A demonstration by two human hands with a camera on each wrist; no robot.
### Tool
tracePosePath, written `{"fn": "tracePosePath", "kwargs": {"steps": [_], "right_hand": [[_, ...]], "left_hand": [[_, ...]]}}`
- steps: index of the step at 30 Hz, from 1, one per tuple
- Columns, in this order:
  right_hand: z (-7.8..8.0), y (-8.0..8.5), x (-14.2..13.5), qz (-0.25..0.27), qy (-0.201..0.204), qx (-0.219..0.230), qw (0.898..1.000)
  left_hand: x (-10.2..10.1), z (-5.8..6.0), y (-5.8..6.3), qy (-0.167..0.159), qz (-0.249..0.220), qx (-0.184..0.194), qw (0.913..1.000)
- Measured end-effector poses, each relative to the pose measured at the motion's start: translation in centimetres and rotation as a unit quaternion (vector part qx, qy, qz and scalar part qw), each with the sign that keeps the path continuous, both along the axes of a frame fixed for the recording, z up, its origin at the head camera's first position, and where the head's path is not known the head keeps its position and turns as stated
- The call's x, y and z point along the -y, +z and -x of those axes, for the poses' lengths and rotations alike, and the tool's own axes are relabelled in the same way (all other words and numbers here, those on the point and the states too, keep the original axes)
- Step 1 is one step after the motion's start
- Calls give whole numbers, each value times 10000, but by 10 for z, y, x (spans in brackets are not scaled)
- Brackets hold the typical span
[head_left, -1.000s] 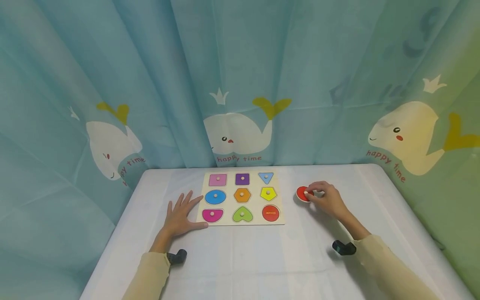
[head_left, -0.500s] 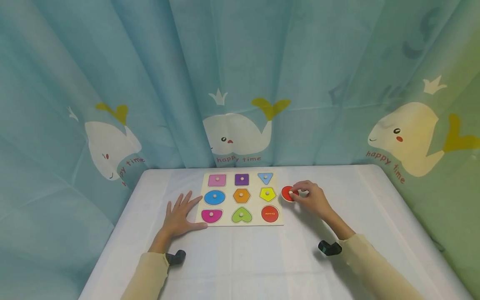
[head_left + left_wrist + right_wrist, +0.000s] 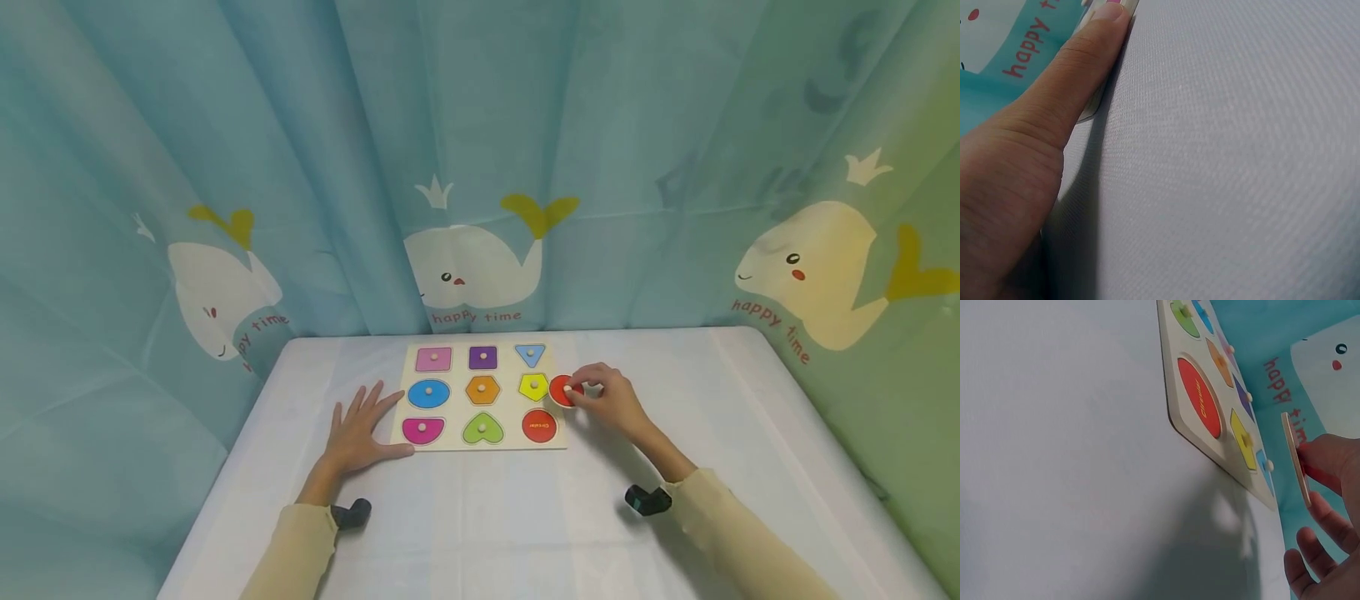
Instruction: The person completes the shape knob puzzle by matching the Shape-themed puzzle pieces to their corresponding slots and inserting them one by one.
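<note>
A wooden shape puzzle board lies flat on the table, with several knobbed pieces seated in it. Its red round recess, printed "Circular", shows at the near right corner. My right hand pinches the knob of a red circle puzzle piece, raised over the board's right edge beside the yellow pentagon piece. In the right wrist view the circle piece appears edge-on, apart from the board. My left hand rests with spread fingers at the board's left edge, its thumb touching the near left corner.
A white cloth covers the table. Behind it and along the sides hangs a blue-green curtain with whale prints. A black wrist device sits at the right sleeve, another wrist device at the left.
The right hand has carried the red circle piece leftward, from the table right of the board to above its right edge. The left hand has stayed in place.
</note>
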State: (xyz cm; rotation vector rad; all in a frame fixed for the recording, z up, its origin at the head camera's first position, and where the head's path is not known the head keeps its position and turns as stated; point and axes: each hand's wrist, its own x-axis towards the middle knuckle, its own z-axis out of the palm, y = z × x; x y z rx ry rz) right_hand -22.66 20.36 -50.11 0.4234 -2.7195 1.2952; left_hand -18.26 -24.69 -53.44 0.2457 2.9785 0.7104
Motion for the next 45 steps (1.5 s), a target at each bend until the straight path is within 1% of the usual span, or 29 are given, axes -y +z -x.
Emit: {"fn": "tracePosePath", "kwargs": {"steps": [4, 10, 17, 22, 25, 28, 32, 41, 45], "right_hand": [[-1, -2, 5, 78, 100, -141, 9998], [-3, -4, 13, 170, 206, -197, 9995], [-8, -10, 20, 250, 300, -89, 9992], [-11, -14, 24, 269, 381, -27, 9989], [-14, -15, 26, 286, 389, 55, 9988], [-16, -18, 28, 295, 451, 18, 9985], [-18, -24, 31, 241, 529, -70, 9983], [-24, -31, 36, 87, 444, 25, 9990], [-24, -34, 37, -9, 407, 22, 9992]], "left_hand": [[-1, 0, 0, -3, -13, 23, 10000], [-2, 1, 4, -9, -32, -2, 10000], [-3, -1, 10, -16, -17, -10, 10000], [-4, -1, 12, 1, -20, -22, 10000], [-3, 0, 11, -7, 65, -36, 10000], [-2, 0, 9, -13, 128, -50, 9999], [-2, 0, 8, -28, 80, -90, 9999], [-2, -1, 7, -57, 62, -130, 9999], [-2, -2, 7, -42, 60, -76, 9999]]}}
